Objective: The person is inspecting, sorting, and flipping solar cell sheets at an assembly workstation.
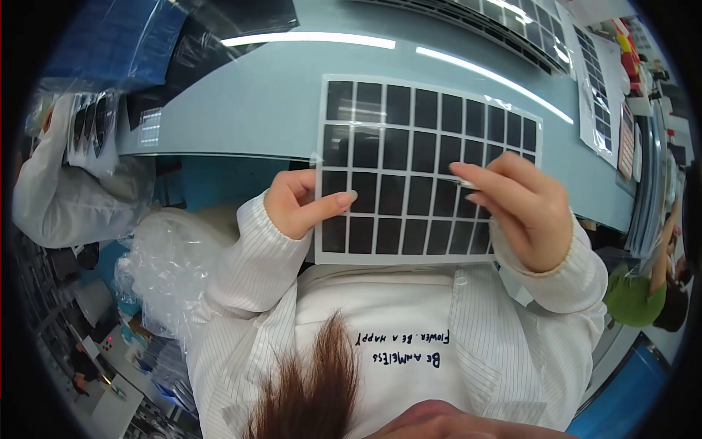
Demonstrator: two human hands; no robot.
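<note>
A white-backed sheet point(442, 154) carries rows of dark, glossy rectangular pieces, with narrow light strips between them. It lies in front of my body, its near edge close to my shirt. My left hand point(296, 207) grips its left edge, thumb flat on top and the other fingers partly hidden underneath. Over the right part of the sheet, my right hand point(523, 208) has its fingertips pinched together. Something small and shiny point(463, 184) shows between those fingertips, too small to name.
A grey-blue tabletop point(241, 110) runs under the sheet. Dark film and a blue box point(110, 44) are at the far left; a black-edged tray point(512, 33) stands at the back. Another gridded sheet point(594, 88) and a calculator point(627, 139) lie right. Clear plastic bags point(164, 271) hang left.
</note>
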